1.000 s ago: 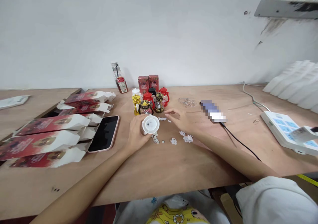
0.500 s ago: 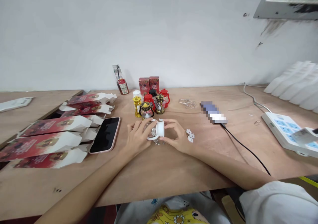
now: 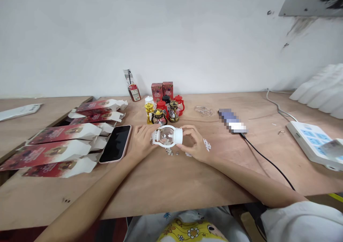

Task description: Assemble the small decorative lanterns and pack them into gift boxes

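Note:
A small white lantern (image 3: 178, 136) with a clear bulging middle lies on its side between my hands, just above the table. My left hand (image 3: 143, 139) grips its top end, fingers curled round it. My right hand (image 3: 195, 142) pinches the white base between thumb and fingers. Below the lantern, several small silvery button cells (image 3: 169, 151) lie on the wood. White plastic pieces (image 3: 207, 145) are scattered by my right hand, partly covered by it. Behind my hands stand several lanterns, among them a gold lantern (image 3: 149, 113), a bronze lantern (image 3: 174, 111) and a red lantern (image 3: 179, 104).
Flattened red printed boxes (image 3: 64, 133) and a phone (image 3: 115, 144) lie at left. Two red boxes (image 3: 168, 89) and a drink pouch (image 3: 134, 92) stand by the wall. Metal wire pieces (image 3: 203, 110), a cabled phone (image 3: 232, 121) and a power strip (image 3: 311, 142) are at right.
The lantern has turned so its clear middle and white handle show more. My left hand has shifted to its top end, uncovering the middle. My right hand keeps hold of the base.

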Tool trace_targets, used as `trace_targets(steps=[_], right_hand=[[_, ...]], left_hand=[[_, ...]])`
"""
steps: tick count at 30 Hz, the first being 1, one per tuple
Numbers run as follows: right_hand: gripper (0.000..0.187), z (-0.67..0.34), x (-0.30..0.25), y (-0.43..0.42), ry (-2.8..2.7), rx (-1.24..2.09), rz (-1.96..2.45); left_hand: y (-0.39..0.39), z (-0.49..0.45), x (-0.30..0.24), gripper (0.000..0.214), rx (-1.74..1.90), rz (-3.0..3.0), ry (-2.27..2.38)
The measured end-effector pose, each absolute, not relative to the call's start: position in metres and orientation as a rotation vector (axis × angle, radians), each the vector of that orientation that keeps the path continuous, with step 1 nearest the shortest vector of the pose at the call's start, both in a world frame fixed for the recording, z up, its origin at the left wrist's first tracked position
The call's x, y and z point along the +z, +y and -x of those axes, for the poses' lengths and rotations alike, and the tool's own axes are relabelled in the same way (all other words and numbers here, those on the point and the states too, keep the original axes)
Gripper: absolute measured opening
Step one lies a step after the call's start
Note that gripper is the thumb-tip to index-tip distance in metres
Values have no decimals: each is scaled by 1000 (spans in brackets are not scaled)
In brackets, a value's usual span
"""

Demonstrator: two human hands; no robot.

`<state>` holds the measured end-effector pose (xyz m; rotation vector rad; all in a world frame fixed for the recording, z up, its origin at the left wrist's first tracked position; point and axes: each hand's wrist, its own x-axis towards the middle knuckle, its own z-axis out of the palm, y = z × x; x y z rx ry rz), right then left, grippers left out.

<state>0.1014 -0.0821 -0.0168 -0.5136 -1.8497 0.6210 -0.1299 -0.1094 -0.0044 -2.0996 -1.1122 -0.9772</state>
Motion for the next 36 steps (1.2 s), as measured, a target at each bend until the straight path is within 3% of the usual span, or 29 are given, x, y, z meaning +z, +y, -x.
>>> trace_targets(steps=[9,22,29,32,36], right_hand=[[21,-101,-22,-80,-1854,657,526],[21,-89,-29,-86,-1942,374,467],[23,-95,5,-78,-2048,268,364],[16,-105,40,-54,-1938,226,617],[18,-107,56,-21,-2367,276,796]], left_hand=[[-112,129,3,31,-917,2079,-1044],[-117,120,-4,47,-603,2056,-1137],[-106,133,-9,47,-686,2037,-1187],[-102,139,-14,51,-852,2067,-1281],[-106,139,-13,49,-1051,2101,-1437]])
